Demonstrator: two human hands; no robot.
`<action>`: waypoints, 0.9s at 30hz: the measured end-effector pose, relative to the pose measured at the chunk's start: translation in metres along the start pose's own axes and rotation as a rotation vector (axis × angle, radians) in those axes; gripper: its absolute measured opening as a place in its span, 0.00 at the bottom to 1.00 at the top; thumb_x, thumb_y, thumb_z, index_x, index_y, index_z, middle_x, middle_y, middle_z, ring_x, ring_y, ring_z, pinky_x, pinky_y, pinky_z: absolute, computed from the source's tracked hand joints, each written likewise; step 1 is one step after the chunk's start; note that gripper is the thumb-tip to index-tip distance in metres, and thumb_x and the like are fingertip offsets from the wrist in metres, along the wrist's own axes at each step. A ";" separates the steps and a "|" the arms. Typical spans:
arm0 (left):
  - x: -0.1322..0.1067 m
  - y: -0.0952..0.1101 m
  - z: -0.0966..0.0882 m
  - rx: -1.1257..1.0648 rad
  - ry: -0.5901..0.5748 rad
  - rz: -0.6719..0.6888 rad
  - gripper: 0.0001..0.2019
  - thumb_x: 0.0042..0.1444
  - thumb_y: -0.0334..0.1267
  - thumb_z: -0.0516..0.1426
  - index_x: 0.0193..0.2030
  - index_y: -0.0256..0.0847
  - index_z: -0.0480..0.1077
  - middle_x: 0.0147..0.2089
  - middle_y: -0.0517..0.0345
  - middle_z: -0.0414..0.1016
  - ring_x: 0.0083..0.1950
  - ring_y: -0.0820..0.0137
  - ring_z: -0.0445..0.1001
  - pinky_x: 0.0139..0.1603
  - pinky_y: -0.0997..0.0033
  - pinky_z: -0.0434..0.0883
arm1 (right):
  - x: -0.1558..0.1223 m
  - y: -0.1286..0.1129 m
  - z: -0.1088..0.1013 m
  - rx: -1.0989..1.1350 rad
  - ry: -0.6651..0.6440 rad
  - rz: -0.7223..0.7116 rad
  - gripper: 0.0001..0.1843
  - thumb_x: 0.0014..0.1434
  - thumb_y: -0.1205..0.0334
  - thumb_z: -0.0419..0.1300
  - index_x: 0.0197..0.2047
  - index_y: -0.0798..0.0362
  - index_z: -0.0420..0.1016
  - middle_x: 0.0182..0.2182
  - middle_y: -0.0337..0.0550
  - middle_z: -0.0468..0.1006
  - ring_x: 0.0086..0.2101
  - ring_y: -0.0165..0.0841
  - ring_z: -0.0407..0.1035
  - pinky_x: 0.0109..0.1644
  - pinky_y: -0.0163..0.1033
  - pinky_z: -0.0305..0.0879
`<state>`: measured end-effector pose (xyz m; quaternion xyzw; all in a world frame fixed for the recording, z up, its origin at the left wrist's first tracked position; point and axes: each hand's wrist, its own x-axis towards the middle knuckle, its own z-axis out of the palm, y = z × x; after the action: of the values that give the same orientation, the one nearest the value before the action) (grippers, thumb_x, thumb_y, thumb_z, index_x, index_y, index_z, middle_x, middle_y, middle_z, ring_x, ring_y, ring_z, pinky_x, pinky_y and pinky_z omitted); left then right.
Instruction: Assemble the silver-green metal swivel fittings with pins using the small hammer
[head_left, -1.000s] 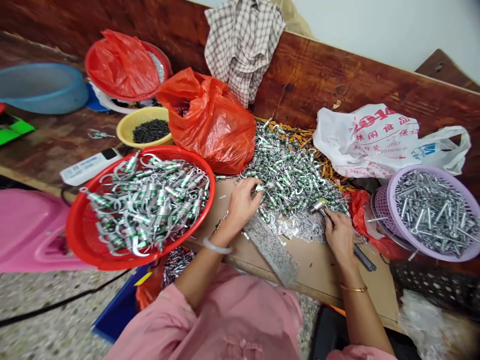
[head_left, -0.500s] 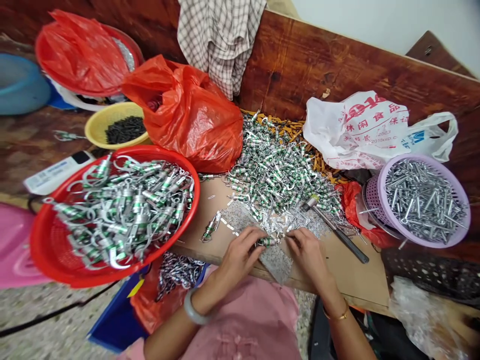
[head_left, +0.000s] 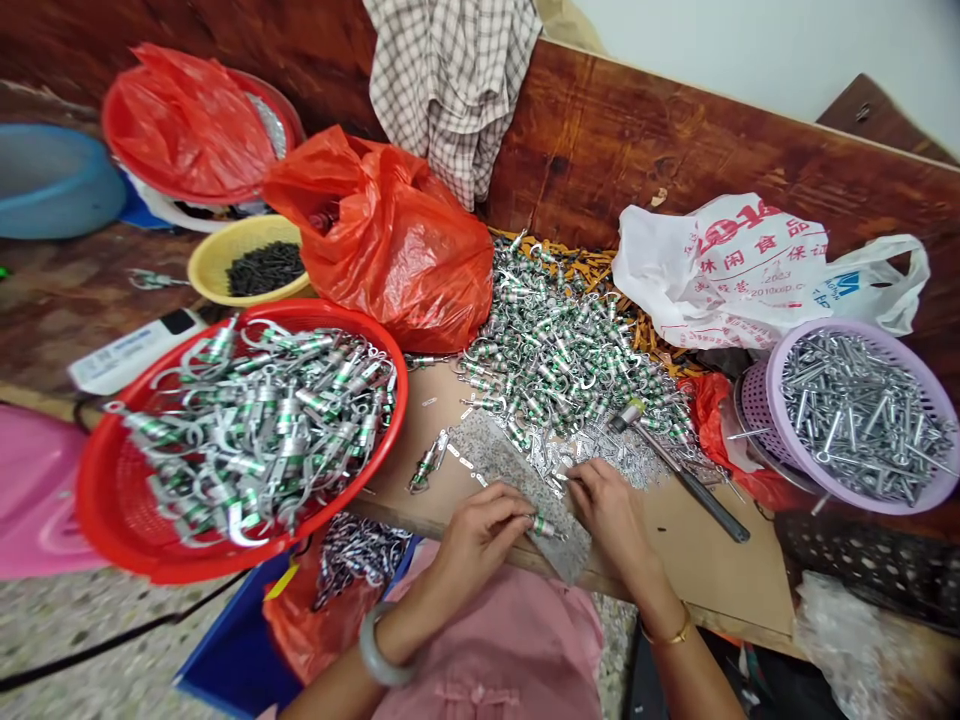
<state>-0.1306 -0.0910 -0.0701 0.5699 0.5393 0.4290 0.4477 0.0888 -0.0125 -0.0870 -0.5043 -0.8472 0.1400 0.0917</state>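
Green-banded piece (head_left: 547,527) | left hand (head_left: 481,530): fingers clamped on it | right hand (head_left: 611,508): by silver tabs (head_left: 600,444), fingers' closure unclear

Pinching a green-banded metal part (head_left: 550,527) over the grey plate (head_left: 481,442) with the left hand (head_left: 484,527); holding the right hand (head_left: 609,503) beside small metal links (head_left: 630,463), just right of that plate.
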 end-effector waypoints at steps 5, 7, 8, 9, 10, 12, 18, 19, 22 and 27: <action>-0.005 0.001 0.004 -0.141 0.070 -0.138 0.06 0.59 0.35 0.63 0.35 0.43 0.83 0.34 0.52 0.83 0.36 0.64 0.79 0.38 0.70 0.73 | -0.005 0.003 -0.002 -0.074 0.016 0.053 0.10 0.68 0.65 0.53 0.39 0.49 0.75 0.34 0.43 0.77 0.38 0.38 0.72 0.40 0.40 0.62; -0.007 0.000 0.007 -0.194 0.078 -0.197 0.04 0.56 0.34 0.64 0.32 0.42 0.82 0.32 0.54 0.83 0.35 0.65 0.79 0.37 0.70 0.72 | -0.006 0.003 -0.003 -0.054 0.015 0.040 0.09 0.69 0.64 0.54 0.41 0.49 0.76 0.36 0.44 0.77 0.39 0.38 0.72 0.42 0.41 0.63; -0.008 0.000 0.009 -0.214 0.085 -0.226 0.04 0.54 0.33 0.64 0.32 0.42 0.82 0.32 0.54 0.83 0.34 0.64 0.79 0.37 0.71 0.72 | -0.006 0.003 -0.002 -0.042 0.008 0.029 0.09 0.69 0.63 0.54 0.42 0.49 0.77 0.36 0.44 0.77 0.40 0.38 0.72 0.43 0.41 0.63; -0.009 0.000 0.010 -0.229 0.092 -0.254 0.03 0.53 0.33 0.64 0.31 0.41 0.82 0.32 0.54 0.83 0.34 0.64 0.79 0.36 0.71 0.72 | -0.006 0.003 -0.002 -0.036 -0.001 0.023 0.10 0.69 0.62 0.54 0.41 0.49 0.77 0.36 0.44 0.77 0.40 0.38 0.72 0.43 0.41 0.63; -0.009 0.000 0.011 -0.240 0.099 -0.282 0.03 0.52 0.33 0.65 0.31 0.41 0.81 0.32 0.54 0.83 0.34 0.65 0.79 0.36 0.71 0.72 | -0.006 0.003 -0.002 -0.033 -0.008 0.021 0.10 0.70 0.62 0.55 0.40 0.49 0.77 0.35 0.43 0.77 0.39 0.38 0.72 0.43 0.41 0.63; -0.010 0.000 0.012 -0.260 0.106 -0.318 0.02 0.51 0.33 0.65 0.30 0.41 0.81 0.32 0.54 0.83 0.33 0.65 0.78 0.35 0.71 0.72 | -0.007 0.005 -0.002 -0.032 -0.019 0.028 0.11 0.70 0.62 0.54 0.38 0.49 0.77 0.34 0.43 0.77 0.38 0.38 0.72 0.42 0.40 0.63; -0.010 0.002 0.013 -0.294 0.114 -0.230 0.04 0.51 0.36 0.66 0.28 0.40 0.80 0.39 0.50 0.82 0.39 0.63 0.78 0.38 0.70 0.73 | -0.016 0.014 -0.002 -0.047 -0.031 0.077 0.08 0.68 0.65 0.55 0.42 0.49 0.76 0.38 0.43 0.78 0.41 0.39 0.73 0.43 0.41 0.64; -0.010 0.001 0.014 -0.293 0.116 -0.216 0.04 0.52 0.37 0.67 0.29 0.40 0.80 0.39 0.50 0.81 0.39 0.63 0.78 0.37 0.70 0.73 | -0.018 0.014 -0.002 -0.051 -0.024 0.083 0.08 0.68 0.65 0.55 0.41 0.49 0.76 0.38 0.43 0.78 0.41 0.39 0.73 0.43 0.41 0.64; -0.012 -0.002 0.016 -0.294 0.114 -0.192 0.04 0.53 0.37 0.67 0.30 0.41 0.80 0.37 0.51 0.79 0.38 0.65 0.77 0.37 0.70 0.72 | -0.020 0.015 -0.001 -0.003 0.032 0.098 0.09 0.69 0.63 0.53 0.40 0.49 0.75 0.36 0.43 0.79 0.39 0.40 0.73 0.42 0.41 0.64; -0.014 -0.007 0.017 -0.265 0.089 -0.166 0.04 0.54 0.36 0.66 0.30 0.40 0.80 0.34 0.53 0.79 0.36 0.66 0.77 0.38 0.71 0.71 | -0.025 0.012 -0.004 0.176 0.115 0.107 0.14 0.71 0.56 0.51 0.46 0.50 0.76 0.39 0.45 0.81 0.39 0.38 0.74 0.43 0.41 0.67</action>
<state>-0.1165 -0.1056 -0.0808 0.4399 0.5425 0.4827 0.5283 0.1119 -0.0284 -0.0876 -0.5458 -0.7969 0.1893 0.1764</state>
